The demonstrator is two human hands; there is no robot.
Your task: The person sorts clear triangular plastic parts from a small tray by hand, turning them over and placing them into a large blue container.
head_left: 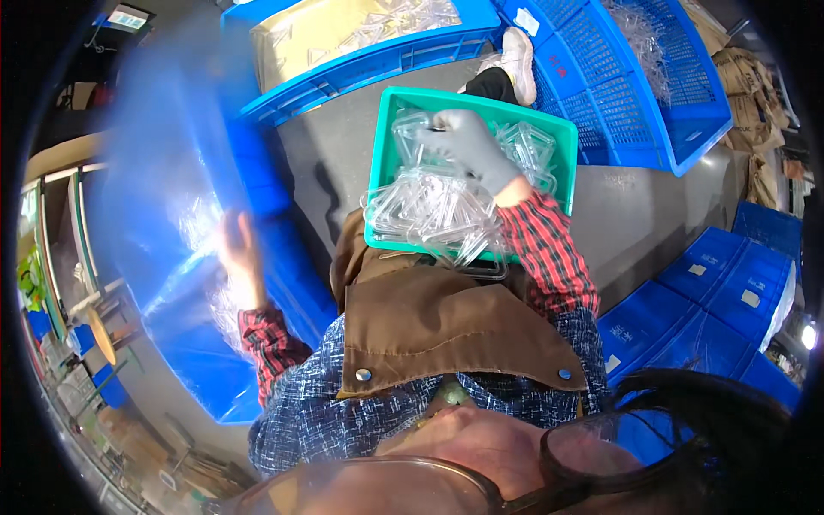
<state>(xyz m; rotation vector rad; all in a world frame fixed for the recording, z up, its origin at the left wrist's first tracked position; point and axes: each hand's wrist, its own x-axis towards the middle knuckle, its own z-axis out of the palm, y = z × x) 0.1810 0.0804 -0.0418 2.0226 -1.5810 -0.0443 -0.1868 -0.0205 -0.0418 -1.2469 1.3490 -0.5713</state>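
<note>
My right hand [470,148], in a grey glove, reaches over a green plastic bin [563,154] on my lap. Its fingers are curled against a clear plastic piece [410,137] at the bin's far left. A loose heap of clear plastic frame-like pieces [438,206] fills the near part of the bin, and a few overhang its near edge. To the left, my bare left hand [240,257] is at the side of a blue crate [279,257] covered by a clear plastic bag [163,249]. Motion smears those fingers, so their grip is unclear.
Ahead, a blue crate [369,70] holds more clear pieces on a yellowish lining. A perforated blue basket [601,94] with clear pieces stands at the far right. Beside it shows another person's white shoe [517,67]. Blue boxes [687,300] are at the right, brown sacks [747,94] beyond.
</note>
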